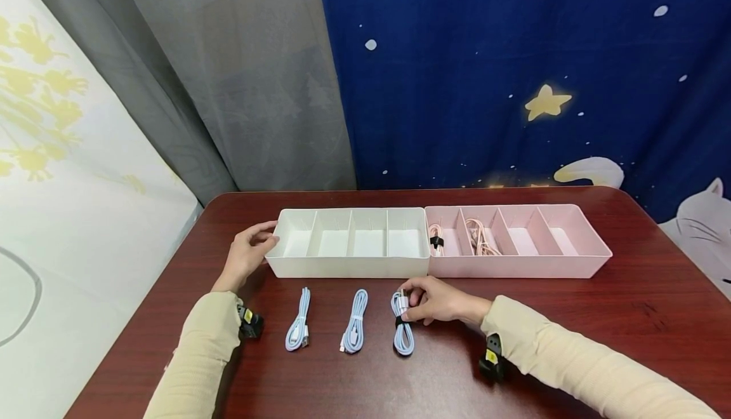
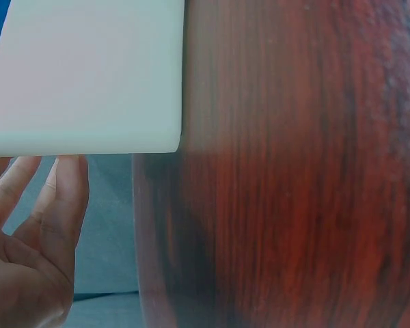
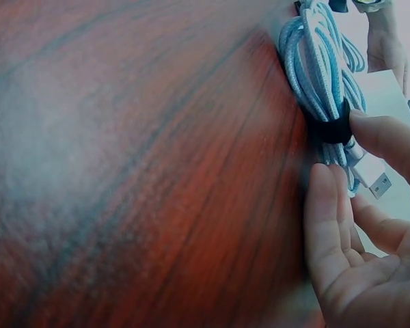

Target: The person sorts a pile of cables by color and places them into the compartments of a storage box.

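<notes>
Three coiled light-blue cables lie in a row before the boxes: a left cable, a middle cable, and a right cable with a black strap. My right hand pinches the right cable near its USB plug, thumb at the strap and fingertips by the coil's end. At the left end of the white divided box, my left hand rests with its fingers extended against the end wall; in the left wrist view the fingertips are at the box's edge.
A pink divided box adjoins the white one on its right. Its two left compartments hold a strapped pink cable and another pink cable. The dark red table ends at curtains behind.
</notes>
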A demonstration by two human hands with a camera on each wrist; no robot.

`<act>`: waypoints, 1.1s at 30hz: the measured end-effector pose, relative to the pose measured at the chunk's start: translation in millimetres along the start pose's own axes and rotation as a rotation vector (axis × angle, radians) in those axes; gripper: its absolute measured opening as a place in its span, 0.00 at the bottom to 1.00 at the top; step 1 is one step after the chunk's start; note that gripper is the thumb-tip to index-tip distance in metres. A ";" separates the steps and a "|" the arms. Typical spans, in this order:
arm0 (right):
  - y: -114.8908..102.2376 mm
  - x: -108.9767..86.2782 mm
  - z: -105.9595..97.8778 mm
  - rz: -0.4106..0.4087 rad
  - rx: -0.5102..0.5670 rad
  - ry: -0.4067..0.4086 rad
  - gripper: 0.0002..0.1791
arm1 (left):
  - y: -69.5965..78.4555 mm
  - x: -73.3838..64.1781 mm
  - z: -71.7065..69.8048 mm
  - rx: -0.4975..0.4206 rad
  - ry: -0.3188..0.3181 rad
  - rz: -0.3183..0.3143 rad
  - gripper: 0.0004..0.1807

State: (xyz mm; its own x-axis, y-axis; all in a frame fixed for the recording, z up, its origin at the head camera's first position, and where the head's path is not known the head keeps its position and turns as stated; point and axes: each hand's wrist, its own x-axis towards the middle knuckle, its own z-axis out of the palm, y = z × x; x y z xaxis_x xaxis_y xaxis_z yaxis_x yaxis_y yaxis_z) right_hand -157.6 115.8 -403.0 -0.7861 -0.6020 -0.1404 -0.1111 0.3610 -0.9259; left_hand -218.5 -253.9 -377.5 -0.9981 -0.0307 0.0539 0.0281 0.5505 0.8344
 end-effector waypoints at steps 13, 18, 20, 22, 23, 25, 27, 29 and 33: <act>-3.6 -3.2 2.2 -0.006 0.055 0.006 0.23 | 0.9 -0.9 0.5 0.000 -0.001 -0.009 0.23; -3.9 -3.4 2.4 0.000 0.068 0.011 0.23 | 1.1 -1.1 0.7 0.003 0.000 -0.011 0.23; -2.9 -3.5 2.5 0.007 0.066 0.016 0.23 | 1.4 -1.0 0.5 0.004 -0.001 -0.008 0.23; -2.1 -3.8 2.6 0.013 0.064 0.020 0.23 | 1.6 -0.9 0.6 0.005 -0.002 -0.009 0.23; -1.9 -3.9 2.7 0.016 0.062 0.023 0.23 | 1.6 -0.8 0.6 0.005 -0.002 -0.010 0.23; -1.9 -4.4 3.0 0.018 0.061 0.028 0.23 | 1.9 -0.8 0.7 0.002 -0.001 -0.011 0.23; -2.2 -5.1 3.1 0.018 0.064 0.030 0.23 | 2.0 -1.1 0.8 0.003 0.001 -0.012 0.23; -2.9 -5.8 3.2 0.014 0.065 0.033 0.23 | 2.1 -1.3 0.8 0.005 0.002 -0.011 0.23; -4.3 -7.2 3.1 0.008 0.072 0.031 0.23 | 1.8 -1.5 1.0 0.004 0.002 -0.013 0.23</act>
State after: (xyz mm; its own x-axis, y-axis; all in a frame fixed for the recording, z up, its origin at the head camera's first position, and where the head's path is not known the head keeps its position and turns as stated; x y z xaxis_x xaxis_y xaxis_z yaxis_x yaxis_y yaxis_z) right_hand -149.7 116.4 -399.1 -0.8051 -0.5768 -0.1383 -0.0616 0.3132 -0.9477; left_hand -217.0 -252.0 -376.6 -0.9982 -0.0396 0.0441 0.0148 0.5537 0.8326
